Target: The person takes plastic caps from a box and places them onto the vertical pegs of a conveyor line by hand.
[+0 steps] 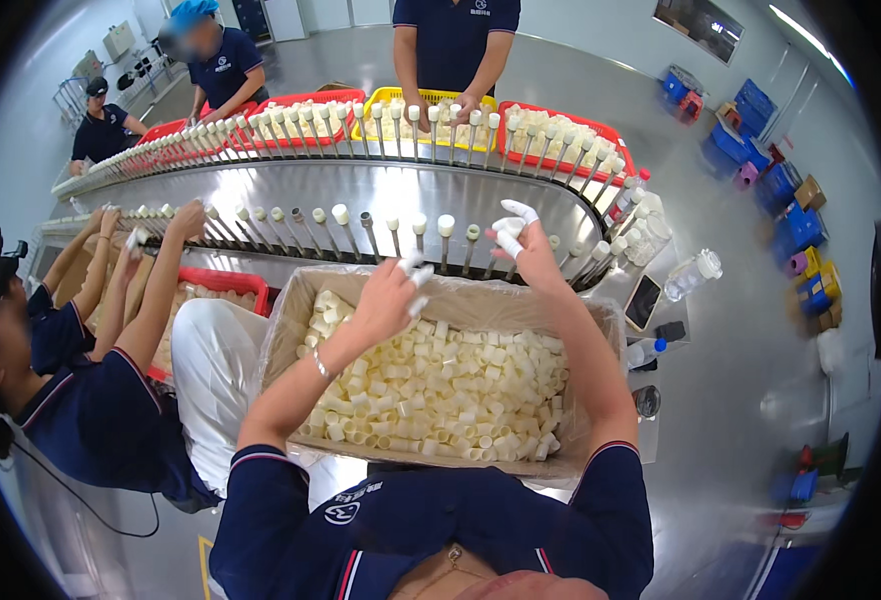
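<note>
My left hand (389,300) hangs over the far part of a lined cardboard box (286,320), its fingers stretched and thumb apart. White covers sit on its fingertips. My right hand (533,252) is raised near the conveyor's near row of metal pins, beyond the box's far edge. Its fingers, also white-tipped, are spread; I see nothing clearly held in them. Many short cream-white plastic tubes (441,385) fill the box. Several nearby pins carry a white cap (447,225), while a dark-topped pin (368,222) looks bare.
A looped metal conveyor (291,185) lies ahead. Red bins (561,125) and a yellow bin (386,100) stand beyond it. Co-workers work at left and opposite. On the right are a phone (644,302), a clear jug (696,275) and a blue-capped bottle (646,352).
</note>
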Action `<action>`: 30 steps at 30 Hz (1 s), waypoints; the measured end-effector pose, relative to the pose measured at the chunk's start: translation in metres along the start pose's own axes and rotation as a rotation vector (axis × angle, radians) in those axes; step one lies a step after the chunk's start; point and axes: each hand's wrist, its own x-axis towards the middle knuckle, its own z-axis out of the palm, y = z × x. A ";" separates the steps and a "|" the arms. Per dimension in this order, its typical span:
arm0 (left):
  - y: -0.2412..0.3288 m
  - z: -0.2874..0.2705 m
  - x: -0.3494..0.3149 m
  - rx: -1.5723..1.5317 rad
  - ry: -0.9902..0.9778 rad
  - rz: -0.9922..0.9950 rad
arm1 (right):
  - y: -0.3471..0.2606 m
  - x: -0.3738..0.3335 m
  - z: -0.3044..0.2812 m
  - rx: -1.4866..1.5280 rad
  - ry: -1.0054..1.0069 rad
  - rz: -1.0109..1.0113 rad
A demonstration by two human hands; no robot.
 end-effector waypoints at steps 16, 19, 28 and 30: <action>-0.006 0.093 -0.077 0.036 -0.707 0.001 | 0.020 0.005 -0.020 -1.580 0.208 0.130; -0.007 0.131 -0.069 0.240 -0.557 0.040 | 0.028 -0.027 -0.020 -1.527 0.204 -0.150; -0.009 0.117 -0.059 0.010 -0.487 -0.136 | 0.122 -0.111 0.022 -1.372 -0.505 -0.073; -0.006 0.093 -0.055 -0.352 -0.398 -0.319 | 0.148 -0.105 0.031 -1.386 -0.607 -0.033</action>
